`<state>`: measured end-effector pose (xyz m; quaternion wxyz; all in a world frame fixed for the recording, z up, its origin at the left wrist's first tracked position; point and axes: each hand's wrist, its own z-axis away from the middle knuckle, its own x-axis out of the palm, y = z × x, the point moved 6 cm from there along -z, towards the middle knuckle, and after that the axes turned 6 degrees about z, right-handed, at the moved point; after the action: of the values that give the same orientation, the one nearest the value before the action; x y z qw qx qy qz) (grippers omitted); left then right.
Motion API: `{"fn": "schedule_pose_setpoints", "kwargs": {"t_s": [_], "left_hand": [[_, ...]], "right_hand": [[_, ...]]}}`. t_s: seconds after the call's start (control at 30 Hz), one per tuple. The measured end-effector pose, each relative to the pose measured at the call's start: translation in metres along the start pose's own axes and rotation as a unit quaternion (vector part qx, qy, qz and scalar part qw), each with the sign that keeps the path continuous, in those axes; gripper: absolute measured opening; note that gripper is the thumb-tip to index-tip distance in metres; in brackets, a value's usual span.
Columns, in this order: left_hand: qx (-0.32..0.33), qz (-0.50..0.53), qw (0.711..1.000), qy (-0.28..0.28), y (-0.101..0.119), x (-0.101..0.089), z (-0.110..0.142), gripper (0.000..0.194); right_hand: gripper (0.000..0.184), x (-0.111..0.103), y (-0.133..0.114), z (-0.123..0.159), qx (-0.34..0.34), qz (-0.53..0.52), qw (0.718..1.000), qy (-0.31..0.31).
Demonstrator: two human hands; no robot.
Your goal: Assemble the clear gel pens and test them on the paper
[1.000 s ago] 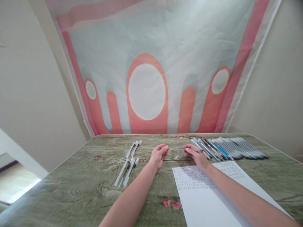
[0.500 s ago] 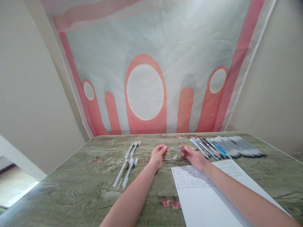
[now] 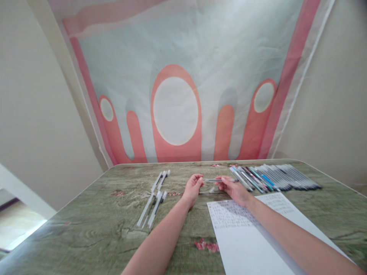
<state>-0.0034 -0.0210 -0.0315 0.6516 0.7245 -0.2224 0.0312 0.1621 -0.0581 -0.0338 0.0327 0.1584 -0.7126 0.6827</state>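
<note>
A slim grey pen (image 3: 212, 180) lies level in my right hand (image 3: 233, 190), pinched between thumb and fingers. Its left end reaches the fingertips of my left hand (image 3: 194, 190), which is closed in a pinch; anything small between those fingers is hidden. Just below the pen a small clear piece (image 3: 212, 189) rests on the table. To the left of my left hand lie two groups of clear pen parts with black bits, an upper group (image 3: 156, 182) and a lower group (image 3: 145, 210).
A long row of pens (image 3: 282, 177), mostly grey with some coloured ones, lies at the back right. A white sheet with handwriting (image 3: 243, 240) lies under my right forearm. The wood-patterned table (image 3: 94, 225) ends at a wall with a printed hanging (image 3: 174, 110).
The pen and my left fingertips have come slightly closer, so that the pen's end now meets them. Everything on the table stays where it was.
</note>
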Motion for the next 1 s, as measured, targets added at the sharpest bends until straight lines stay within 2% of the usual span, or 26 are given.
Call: {"fn": "schedule_pose_setpoints", "kwargs": {"t_s": [0.13,0.53,1.0], "left_hand": [[0.02,-0.016,1.0,-0.016,0.0041,0.0035,0.0015,0.029],[-0.006,-0.033,0.999,-0.007,0.0057,0.0055,0.0039,0.033],[0.001,-0.026,1.0,-0.017,0.0052,0.0049,0.0037,0.031]], "right_hand": [[0.027,0.0011,0.0007,0.0001,-0.003,0.005,1.0,-0.007],[0.026,0.0035,-0.0006,0.0015,-0.005,0.013,1.0,-0.007],[0.025,0.0035,-0.0008,0.0019,-0.003,0.014,1.0,-0.005]]}}
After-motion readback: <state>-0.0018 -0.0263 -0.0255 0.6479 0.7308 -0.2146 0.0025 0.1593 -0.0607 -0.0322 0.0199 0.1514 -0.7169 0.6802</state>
